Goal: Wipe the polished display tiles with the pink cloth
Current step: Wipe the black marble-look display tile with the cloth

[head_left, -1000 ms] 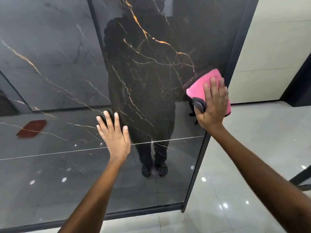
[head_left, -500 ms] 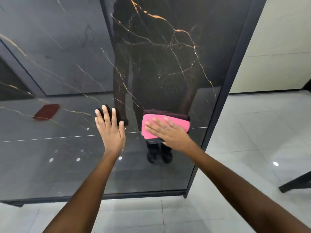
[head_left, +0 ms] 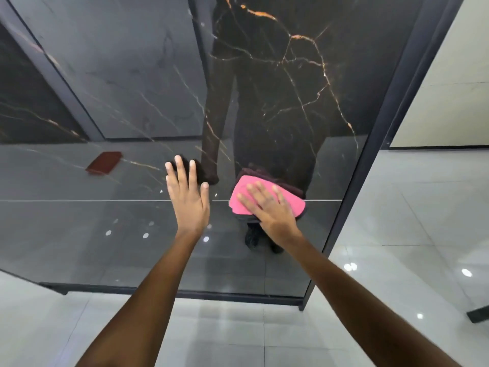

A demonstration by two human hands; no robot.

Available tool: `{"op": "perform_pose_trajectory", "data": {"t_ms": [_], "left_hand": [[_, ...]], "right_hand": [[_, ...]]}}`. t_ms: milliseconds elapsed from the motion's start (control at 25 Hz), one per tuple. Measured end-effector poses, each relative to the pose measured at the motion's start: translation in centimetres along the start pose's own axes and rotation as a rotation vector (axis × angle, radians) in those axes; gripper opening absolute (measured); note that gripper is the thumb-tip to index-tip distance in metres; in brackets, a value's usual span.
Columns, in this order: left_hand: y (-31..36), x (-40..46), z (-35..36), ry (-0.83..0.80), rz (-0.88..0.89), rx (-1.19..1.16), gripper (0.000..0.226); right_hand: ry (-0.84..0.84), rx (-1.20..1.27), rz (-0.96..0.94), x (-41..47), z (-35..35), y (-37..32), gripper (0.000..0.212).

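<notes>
An upright dark polished display tile (head_left: 277, 83) with gold veins fills the upper view, and a second tile (head_left: 105, 234) sits below a thin horizontal joint. My right hand (head_left: 267, 207) lies flat with straight fingers on the pink cloth (head_left: 239, 198), pressing it against the tile right on the joint. My left hand (head_left: 186, 197) rests flat on the tile just left of the cloth, fingers straight and pointing up. The cloth's right half is partly hidden under my right hand.
A dark metal frame post (head_left: 375, 144) borders the tiles on the right, with a base rail (head_left: 185, 294) along the bottom. Glossy pale floor tiles (head_left: 397, 234) spread to the right and below. A dark stand foot (head_left: 479, 315) shows at the right edge. A cream wall panel (head_left: 449, 88) stands behind.
My right hand has swept the pink cloth from the tile's upper right edge down and left to the joint line. My left hand has stayed flat on the tile.
</notes>
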State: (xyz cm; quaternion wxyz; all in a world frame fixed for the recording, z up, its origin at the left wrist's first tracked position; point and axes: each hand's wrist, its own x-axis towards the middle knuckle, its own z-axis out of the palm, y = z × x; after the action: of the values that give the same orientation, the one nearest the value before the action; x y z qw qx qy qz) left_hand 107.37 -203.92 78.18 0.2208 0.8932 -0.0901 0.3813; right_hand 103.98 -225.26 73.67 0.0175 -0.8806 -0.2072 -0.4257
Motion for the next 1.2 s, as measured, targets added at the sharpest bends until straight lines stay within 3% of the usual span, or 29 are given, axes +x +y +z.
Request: {"op": "perform_pose_trajectory", "data": {"t_ms": [80, 200, 320, 480, 600, 800, 1200], "left_hand": [[0.9, -0.1, -1.4, -0.056, -0.014, -0.030, 0.055], [2.0, -1.9, -3.5, -0.138, -0.144, -0.172, 0.053], [1.9, -4.8, -5.7, -0.202, -0.344, -0.334, 0.040], [0.9, -7.7, -9.5, -0.352, -0.717, -0.496, 0.029], [-0.5, -10.5, -13.6, -0.319, -0.848, -0.554, 0.026], [-3.8, -17.3, -21.2, -0.226, -0.991, -0.547, 0.025], [-10.9, -31.8, -38.3, -0.085, -1.188, -0.487, 0.029]], "right_hand": [[0.034, 0.256, 0.249, -0.2, -2.2, 0.2, 0.110], [0.036, 0.605, 0.618, -0.3, -5.8, -1.1, 0.094], [-0.007, 0.707, 0.725, 0.7, -8.4, -4.3, 0.073], [-0.229, 0.738, 0.906, 1.8, -9.3, -7.3, 0.054], [-0.310, 0.780, 1.032, 1.9, -10.6, -10.7, 0.032], [-0.518, 0.717, 1.002, 0.7, -13.0, -19.4, 0.010], [-0.811, 0.750, 0.776, -3.0, -16.2, -42.9, 0.020]]}}
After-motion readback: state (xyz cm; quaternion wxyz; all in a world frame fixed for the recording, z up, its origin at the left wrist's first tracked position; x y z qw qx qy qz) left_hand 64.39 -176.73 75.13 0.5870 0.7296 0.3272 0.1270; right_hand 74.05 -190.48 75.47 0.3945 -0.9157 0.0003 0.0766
